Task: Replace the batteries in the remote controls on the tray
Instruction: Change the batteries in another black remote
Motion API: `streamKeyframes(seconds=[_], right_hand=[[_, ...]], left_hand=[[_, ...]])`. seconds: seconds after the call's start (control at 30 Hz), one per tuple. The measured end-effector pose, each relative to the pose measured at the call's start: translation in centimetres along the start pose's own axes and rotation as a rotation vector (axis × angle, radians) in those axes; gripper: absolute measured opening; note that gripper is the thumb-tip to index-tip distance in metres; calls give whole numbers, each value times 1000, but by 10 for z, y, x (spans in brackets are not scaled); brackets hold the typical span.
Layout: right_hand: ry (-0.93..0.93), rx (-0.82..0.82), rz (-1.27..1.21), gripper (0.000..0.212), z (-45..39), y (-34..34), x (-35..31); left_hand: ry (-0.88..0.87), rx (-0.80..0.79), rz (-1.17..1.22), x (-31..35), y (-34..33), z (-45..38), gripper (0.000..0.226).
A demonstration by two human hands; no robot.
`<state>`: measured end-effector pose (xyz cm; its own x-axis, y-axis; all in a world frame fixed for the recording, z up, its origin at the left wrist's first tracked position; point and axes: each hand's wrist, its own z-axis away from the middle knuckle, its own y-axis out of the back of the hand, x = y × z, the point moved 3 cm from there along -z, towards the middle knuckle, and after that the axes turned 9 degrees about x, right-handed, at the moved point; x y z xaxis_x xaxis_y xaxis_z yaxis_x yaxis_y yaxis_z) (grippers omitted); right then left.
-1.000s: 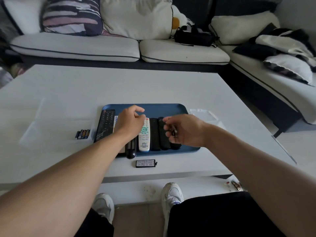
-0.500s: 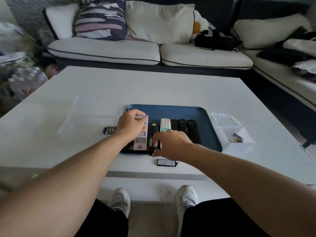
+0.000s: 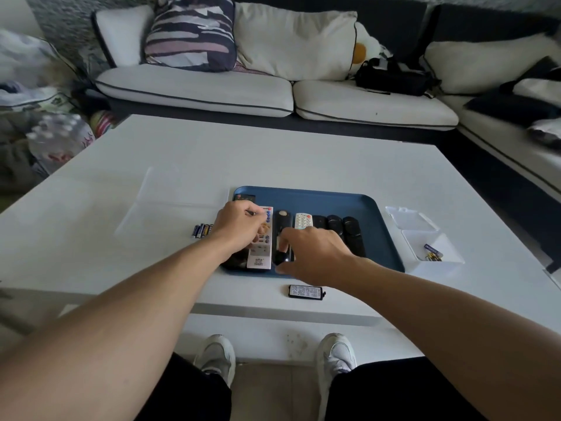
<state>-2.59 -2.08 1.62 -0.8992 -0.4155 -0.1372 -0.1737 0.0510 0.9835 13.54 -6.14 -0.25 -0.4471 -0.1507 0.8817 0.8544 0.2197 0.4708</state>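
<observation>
The right hand (image 3: 315, 253) reaches over the near edge of a blue tray (image 3: 379, 238), its fingers (image 3: 283, 243) bent down onto the lower end of a black remote (image 3: 281, 229), probably to lift it out; whether they grip or only touch it cannot be told. Just left of those fingers, the left hand (image 3: 239, 226) rests curled on a white remote (image 3: 261, 253), seemingly to steady it. Right of the fingers lie 4 more remotes. Spare batteries (image 3: 202, 230) sit left of the left hand, a clear box (image 3: 425, 238) far right, and a loose black cover (image 3: 305, 292) just below the right hand.
</observation>
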Motion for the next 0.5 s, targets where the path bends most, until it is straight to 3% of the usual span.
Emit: streamKeyframes(seconds=[0.1,0.17,0.23,0.3,0.4,0.5], right_hand=[[3,112,4,30,0,26,0],[23,170,-20,26,2,39,-3],[19,203,-71,22,4,47,-6],[-43,190,-188,19,3,52,-4],[-259,98,-646,20,0,53,8],[-599,-98,-1297,28,2,47,20]], left_hand=[[108,-88,78,8,0,7,38],[196,-259,213,19,-6,15,57],[239,-381,391,30,-11,23,55],[270,-357,500,36,-12,25,45],[268,-301,502,35,-14,22,40],[282,-295,475,28,-15,19,40]])
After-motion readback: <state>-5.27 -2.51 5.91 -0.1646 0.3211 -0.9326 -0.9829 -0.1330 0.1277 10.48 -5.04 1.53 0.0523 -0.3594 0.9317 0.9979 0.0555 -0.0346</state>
